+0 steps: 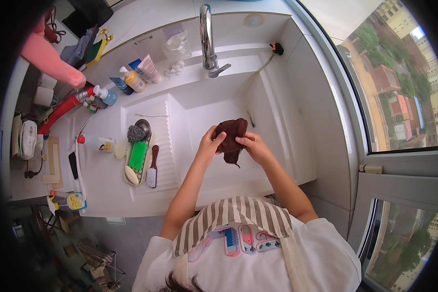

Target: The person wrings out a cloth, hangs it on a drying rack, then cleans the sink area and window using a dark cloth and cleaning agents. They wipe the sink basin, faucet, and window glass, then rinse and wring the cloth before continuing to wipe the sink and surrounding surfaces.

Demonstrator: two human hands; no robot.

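A dark maroon cloth item (232,135) is bunched up above the basin of the white sink (200,106), a thin strap or string hanging from its lower end. My left hand (211,142) grips its left side, thumb on top. On the right side, my right hand (253,144) pinches it between thumb and fingers. The chrome faucet (207,40) stands behind at the sink's back ledge. To the left, on the ribbed washboard part, lie a brush with a dark red handle (154,157) and a soap tray (128,178) with a green soap bar (138,155), a pale soap bar (131,175) and a steel scourer (135,134).
Pump bottles and tubes, among them a yellow bottle (135,81), line the back left ledge. A clear bottle with a red cap (99,143) lies at the left. A pink rubber glove (54,60) hangs at upper left. A window frame (345,109) borders the right.
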